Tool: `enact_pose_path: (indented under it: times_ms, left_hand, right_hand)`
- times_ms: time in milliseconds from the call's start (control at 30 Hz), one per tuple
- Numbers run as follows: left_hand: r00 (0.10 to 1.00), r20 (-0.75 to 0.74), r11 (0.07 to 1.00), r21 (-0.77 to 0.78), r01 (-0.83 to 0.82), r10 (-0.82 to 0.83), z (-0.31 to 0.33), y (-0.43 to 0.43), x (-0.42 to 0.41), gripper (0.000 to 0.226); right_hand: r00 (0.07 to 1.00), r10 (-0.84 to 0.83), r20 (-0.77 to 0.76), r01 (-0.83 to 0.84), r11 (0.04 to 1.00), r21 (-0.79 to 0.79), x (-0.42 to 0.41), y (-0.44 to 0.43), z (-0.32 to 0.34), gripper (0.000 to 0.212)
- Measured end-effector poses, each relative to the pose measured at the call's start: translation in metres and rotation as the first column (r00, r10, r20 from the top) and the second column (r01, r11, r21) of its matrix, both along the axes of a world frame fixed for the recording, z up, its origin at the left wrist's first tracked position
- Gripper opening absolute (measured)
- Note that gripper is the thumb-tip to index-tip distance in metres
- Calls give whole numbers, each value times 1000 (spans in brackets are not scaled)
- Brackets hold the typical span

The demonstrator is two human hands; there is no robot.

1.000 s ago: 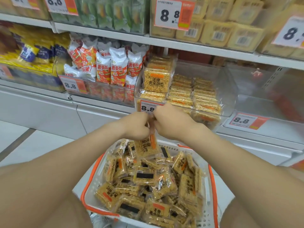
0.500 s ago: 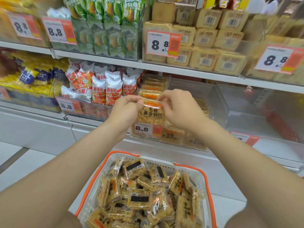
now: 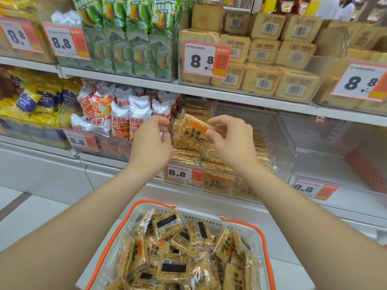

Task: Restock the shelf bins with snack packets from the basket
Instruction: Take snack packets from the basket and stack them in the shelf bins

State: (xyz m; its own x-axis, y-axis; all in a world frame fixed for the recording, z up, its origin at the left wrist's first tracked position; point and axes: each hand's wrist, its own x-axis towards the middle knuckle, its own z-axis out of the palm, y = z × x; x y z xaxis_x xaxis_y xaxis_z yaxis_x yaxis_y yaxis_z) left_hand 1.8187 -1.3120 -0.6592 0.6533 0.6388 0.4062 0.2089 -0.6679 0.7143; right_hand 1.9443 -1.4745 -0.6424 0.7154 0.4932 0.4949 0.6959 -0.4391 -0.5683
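A snack packet [image 3: 191, 136] of golden rice crackers with an orange stripe is held upright and slightly tilted over the front left of a clear shelf bin [image 3: 290, 147]. My right hand [image 3: 232, 141] pinches its right edge, thumb on the front. My left hand [image 3: 150, 141] has curled fingers at the packet's clear left seam. The bin holds stacked rows of the same packets. Below my arms, a white basket [image 3: 254, 231] with orange handles is full of several more packets [image 3: 167, 226].
A bin of red-and-white chip bags [image 3: 123, 118] stands left of the cracker bin. To the right is a clear bin [image 3: 343, 155] with little in it. The upper shelf [image 3: 240, 97] overhangs closely, carrying green packets and tan boxed cakes. Price tags marked 8.8 hang on the bin fronts.
Both hands lifted the packet out of the basket and carried it up and forward to the bin's front left. The view tilted upward toward the shelves.
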Motion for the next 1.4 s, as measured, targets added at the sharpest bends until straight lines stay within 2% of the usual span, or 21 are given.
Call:
enact_pose_path:
  times_ms: [100, 200, 333, 500, 700, 1000, 1100, 1200, 1300, 1367, 1400]
  left_hand:
    - [983, -186, 968, 243, 58, -12, -12, 3, -1, 42]
    - [956, -294, 887, 445, 121, 17, -18, 3, -2, 36]
    - [925, -377, 792, 578, 194, 49, -23, 6, -1, 43]
    - [906, -411, 764, 616, 192, 104, -24, 6, -3, 41]
    - [886, -448, 767, 609, 202, 122, -28, 4, -3, 47]
    - [830, -538, 789, 571, 229, 148, -28, -2, -5, 66]
    - [854, -497, 766, 605, 215, 153, -30, -3, -7, 56]
    - [922, -365, 732, 662, 158, 132, -30, 0, -12, 36]
    - [971, -228, 772, 630, 89, 74, -24, -3, -22, 10]
    - [958, -250, 836, 548, 19, 142, -22, -7, -31, 21]
    - [926, -324, 870, 492, -11, 195, -21, -8, -36, 30]
  right_hand:
    - [996, -9, 88, 12, 999, -31, 7, 9, -9, 26]
    - [973, 53, 225, -38, 997, -68, 5, 17, -20, 25]
    - [931, 102, 349, -64, 991, -119, 0, 26, -32, 20]
    - [908, 34, 417, 25, 991, -134, 7, 25, -39, 22]
    - [938, 84, 336, -23, 983, -181, 12, 18, -45, 48]
    - [952, 116, 282, -47, 969, -241, 10, 21, -43, 48]
    - [932, 97, 349, 8, 958, -288, 1, 16, -44, 52]
    - [906, 57, 419, 78, 951, -298, -11, 11, -45, 61]
    - [879, 85, 469, 31, 972, -234, -22, 5, -40, 50]
    - [834, 171, 525, -70, 976, -207, -33, 0, -36, 33]
    - [811, 235, 536, -125, 964, -234, -39, -3, -35, 25]
